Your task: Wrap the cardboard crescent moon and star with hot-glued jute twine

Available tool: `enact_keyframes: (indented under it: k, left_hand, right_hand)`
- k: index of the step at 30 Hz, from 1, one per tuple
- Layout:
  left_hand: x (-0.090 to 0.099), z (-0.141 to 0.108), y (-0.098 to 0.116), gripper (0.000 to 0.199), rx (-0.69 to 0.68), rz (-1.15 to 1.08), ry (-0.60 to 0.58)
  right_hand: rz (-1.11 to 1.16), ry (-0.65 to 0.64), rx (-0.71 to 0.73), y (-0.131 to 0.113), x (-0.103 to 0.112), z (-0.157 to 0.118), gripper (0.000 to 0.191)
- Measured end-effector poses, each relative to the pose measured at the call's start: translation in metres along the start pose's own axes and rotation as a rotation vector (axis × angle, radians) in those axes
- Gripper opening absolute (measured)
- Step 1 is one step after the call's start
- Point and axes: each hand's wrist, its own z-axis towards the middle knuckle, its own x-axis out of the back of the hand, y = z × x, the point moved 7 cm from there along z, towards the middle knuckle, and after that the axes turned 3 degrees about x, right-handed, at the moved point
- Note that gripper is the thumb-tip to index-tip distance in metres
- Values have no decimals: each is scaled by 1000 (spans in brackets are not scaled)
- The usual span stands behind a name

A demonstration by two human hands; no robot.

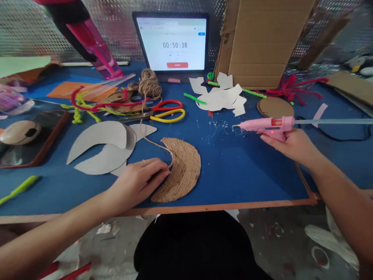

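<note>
A blue worktop with a wood-coloured front edge fills most of the view, backed by shiny perforated sheeting; the grey floor below is littered with scraps. At the back stand a screen reading 00:50:38 and, to its right, a tall cardboard box. Scissors with one red and one yellow handle lie near a ball of twine, while pale crescent cutouts overlap to the left. White paper pieces and a cardboard disc lie further right, and fine glue strings speckle the blue. The twine-covered crescent rests near the front edge, its tan rows laid side by side along the curve, with a thin pale rim on the outer side. A loose strand runs from the ball to its inner edge, where the person's left hand pinches it. The right hand grips a pink glue gun, its orange light lit and its nozzle well apart from the crescent.
</note>
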Motion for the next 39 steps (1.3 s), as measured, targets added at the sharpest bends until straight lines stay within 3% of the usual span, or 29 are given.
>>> enact_keyframes:
  k: [3,8,12,16,21,27,39]
  left_hand:
    - [-8,-1,10,17,-115,70,-13]
    - [-3,6,28,15,-294,157,86]
    - [-6,17,35,18,-418,206,118]
    - [-16,26,31,22,-431,200,73]
    - [-26,25,20,23,-377,170,2]
    - [-26,23,18,24,-401,126,31]
    - [-28,20,18,30,-412,179,46]
  right_hand:
    - [-26,-17,-90,0,1,-1,25]
    - [153,29,22,-38,16,-10,16]
    - [229,-115,147,-79,7,-8,18]
    - [216,-218,153,-100,-10,0,14]
    - [192,-281,28,-101,-21,-1,24]
    - [212,-290,-16,-105,-25,-6,28]
    - [66,-320,47,-110,-20,-5,23]
